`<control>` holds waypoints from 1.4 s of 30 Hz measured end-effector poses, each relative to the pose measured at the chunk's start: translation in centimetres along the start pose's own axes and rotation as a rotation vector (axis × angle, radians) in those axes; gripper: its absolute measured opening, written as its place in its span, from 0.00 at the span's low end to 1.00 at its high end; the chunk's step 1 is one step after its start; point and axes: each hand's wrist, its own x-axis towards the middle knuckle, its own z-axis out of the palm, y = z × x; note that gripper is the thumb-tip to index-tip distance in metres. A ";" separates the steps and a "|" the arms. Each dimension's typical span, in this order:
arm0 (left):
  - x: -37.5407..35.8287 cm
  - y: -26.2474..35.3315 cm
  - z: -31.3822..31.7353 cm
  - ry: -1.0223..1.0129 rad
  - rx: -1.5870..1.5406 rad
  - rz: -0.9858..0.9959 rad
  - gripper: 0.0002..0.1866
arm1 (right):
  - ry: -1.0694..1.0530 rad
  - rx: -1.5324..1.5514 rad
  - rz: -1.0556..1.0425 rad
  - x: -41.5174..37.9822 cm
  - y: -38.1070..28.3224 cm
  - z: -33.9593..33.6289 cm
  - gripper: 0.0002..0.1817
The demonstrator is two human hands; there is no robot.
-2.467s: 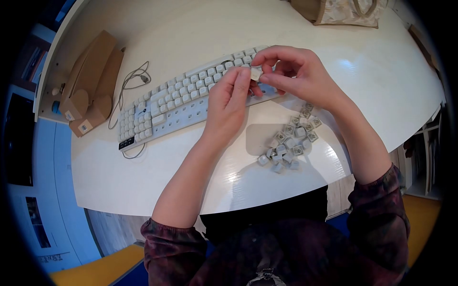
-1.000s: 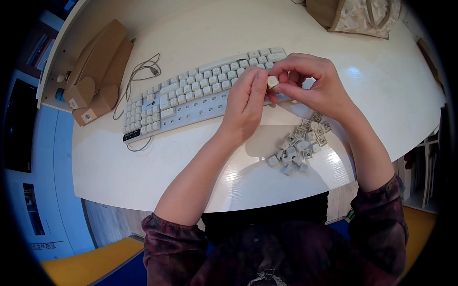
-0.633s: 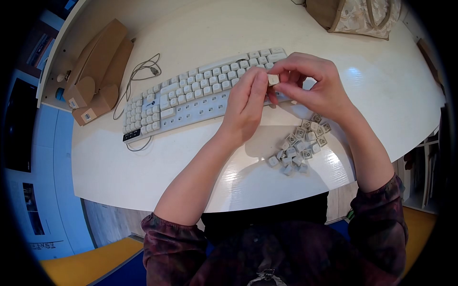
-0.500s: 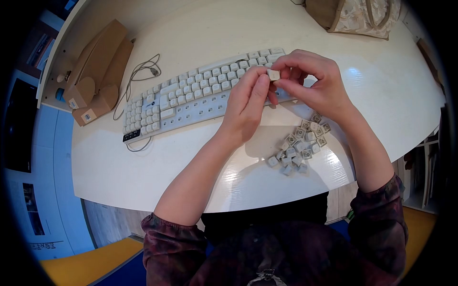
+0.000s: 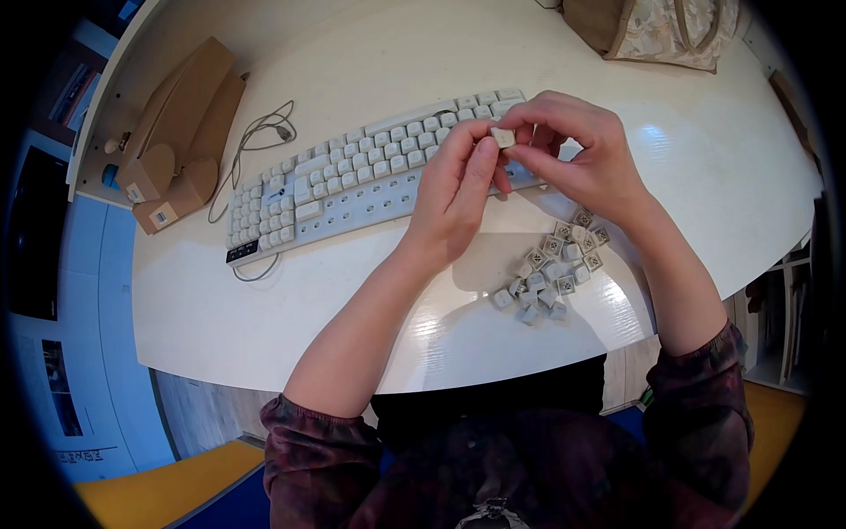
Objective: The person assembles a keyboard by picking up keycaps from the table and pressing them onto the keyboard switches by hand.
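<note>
A cream-coloured keycap (image 5: pixel 503 137) is held up between the fingertips of both hands, above the right part of the keyboard. My left hand (image 5: pixel 454 189) grips its left side with thumb and fingers closed together. From the right, my right hand (image 5: pixel 577 150) pinches it between thumb and forefinger. Beneath lies a white keyboard (image 5: pixel 361 167), its near rows bare of caps with switches showing, its far rows capped. My hands hide its right end. Several loose keycaps (image 5: pixel 551 273) lie in a heap on the table near my right forearm, some with undersides up.
The white table (image 5: pixel 308 326) has a curved front edge close to my body. An opened cardboard box (image 5: pixel 181 132) leans at the left, beside a coiled grey cable (image 5: pixel 251 145). A patterned bag (image 5: pixel 661 31) stands at the back right.
The keycap has tilted slightly and shifted a little to the left between my fingers. Both hands stay almost in place; the keyboard and the heap look unchanged.
</note>
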 end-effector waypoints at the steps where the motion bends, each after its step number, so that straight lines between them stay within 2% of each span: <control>1: 0.0 0.0 0.0 -0.003 0.005 0.004 0.15 | 0.005 -0.006 0.004 0.0 0.0 0.0 0.12; 8: 0.1 -0.4 -0.1 -0.011 0.000 0.007 0.16 | -0.006 -0.023 0.023 0.0 0.0 -0.1 0.12; 14: 0.1 -0.3 -0.4 -0.036 0.038 0.010 0.20 | -0.096 0.183 0.129 0.1 -0.1 -0.8 0.12; 31: 0.1 -0.2 -0.4 -0.052 0.054 0.011 0.22 | -0.084 0.082 0.015 0.1 -0.1 -0.5 0.12; 34: 0.2 -0.4 0.0 -0.002 -0.007 0.040 0.17 | -0.075 0.070 0.006 0.1 -0.1 -0.4 0.12; 37: 0.1 -0.3 -0.4 -0.060 0.032 0.010 0.22 | -0.082 0.046 0.011 0.1 -0.2 -0.5 0.12; 42: 0.1 -0.2 -0.3 -0.059 0.031 0.019 0.22 | -0.079 0.024 0.000 0.1 -0.3 -0.4 0.12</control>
